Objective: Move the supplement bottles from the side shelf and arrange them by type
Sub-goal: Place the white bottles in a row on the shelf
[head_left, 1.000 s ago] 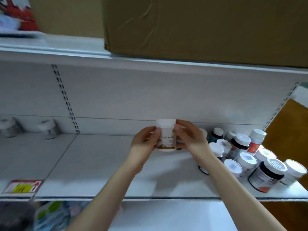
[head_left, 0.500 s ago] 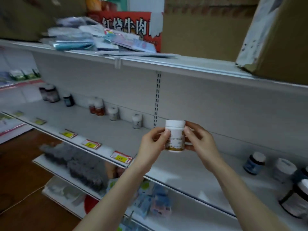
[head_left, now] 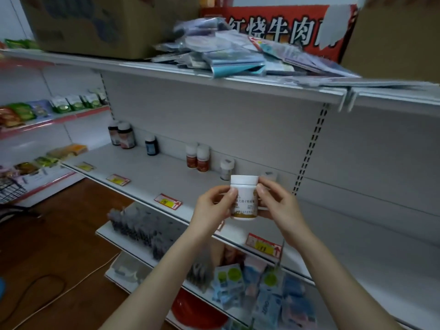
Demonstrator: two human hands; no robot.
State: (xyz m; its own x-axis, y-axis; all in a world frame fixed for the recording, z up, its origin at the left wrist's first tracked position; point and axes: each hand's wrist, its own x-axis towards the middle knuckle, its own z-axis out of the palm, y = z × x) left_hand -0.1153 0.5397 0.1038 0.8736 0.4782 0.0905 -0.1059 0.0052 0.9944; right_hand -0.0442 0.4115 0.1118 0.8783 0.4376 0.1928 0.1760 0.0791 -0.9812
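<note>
I hold a small white supplement bottle (head_left: 245,198) with a white cap and a gold band at its base, upright in front of the white shelf (head_left: 152,170). My left hand (head_left: 212,208) grips its left side and my right hand (head_left: 278,203) grips its right side. Along the back of the shelf stand two dark bottles (head_left: 121,135), a blue-black bottle (head_left: 151,145), two white-capped red-brown bottles (head_left: 198,157) and a small grey-labelled bottle (head_left: 227,167). Another pale bottle (head_left: 269,176) is partly hidden behind my right fingers.
Yellow and red price tags (head_left: 167,201) line the shelf edge. The top shelf holds a cardboard box (head_left: 88,25), a pile of flat packets (head_left: 228,55) and a red carton. Lower shelves carry grey items and blue packets (head_left: 262,296). Snack packs fill the left racks; wooden floor below.
My view has swung left along the shelf, away from the crowded bottle group at the right. Both hands kept hold of the white bottle and carried it leftward.
</note>
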